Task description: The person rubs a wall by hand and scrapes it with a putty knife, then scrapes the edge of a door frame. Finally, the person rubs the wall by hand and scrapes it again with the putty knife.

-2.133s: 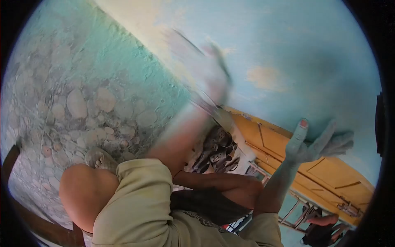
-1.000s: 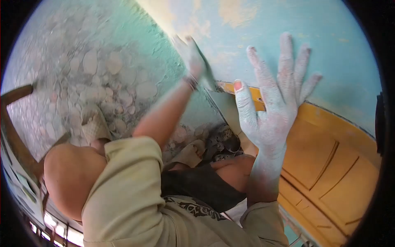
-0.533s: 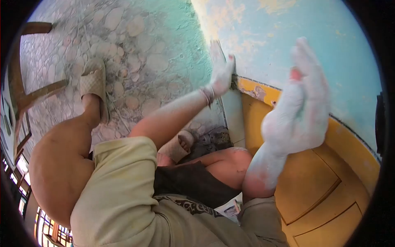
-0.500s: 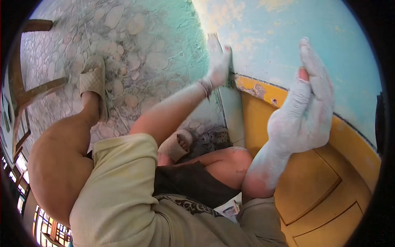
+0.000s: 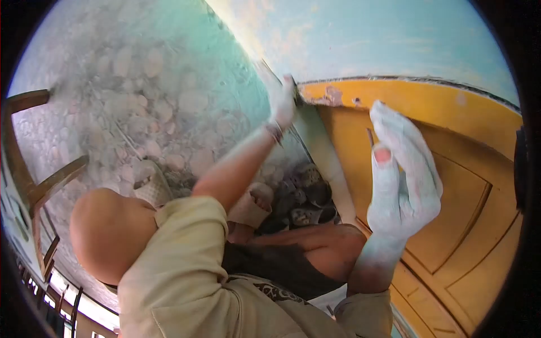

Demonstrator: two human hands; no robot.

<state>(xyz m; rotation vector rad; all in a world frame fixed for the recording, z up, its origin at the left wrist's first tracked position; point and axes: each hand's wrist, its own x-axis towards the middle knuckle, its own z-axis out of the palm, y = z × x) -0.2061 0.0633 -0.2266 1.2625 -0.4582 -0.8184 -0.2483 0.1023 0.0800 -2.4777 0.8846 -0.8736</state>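
Observation:
My left hand (image 5: 280,102), dusted white with a bracelet at the wrist, is raised at the edge where the turquoise wall (image 5: 225,67) meets the light blue wall (image 5: 349,45). Its fingers are stretched out and the thumb stands apart. A dark edge shows beside the hand; what it is, I cannot make out. My right hand (image 5: 403,174), white with dust to above the wrist, is held up in front of the yellow door (image 5: 451,197). Its fingers are extended close together, slightly curved, the thumb apart, and nothing shows in it.
Several pieces of footwear (image 5: 310,197) lie by the door's foot. Slippers (image 5: 152,183) are on my feet on the stone-patterned surface (image 5: 169,107). A wooden frame (image 5: 28,174) stands at the left. The yellow lintel (image 5: 406,107) has a chipped patch.
The view has tilted. My right hand has turned and lies lower against the yellow door instead of the blue wall. My left hand remains at the wall edge, blurred slightly.

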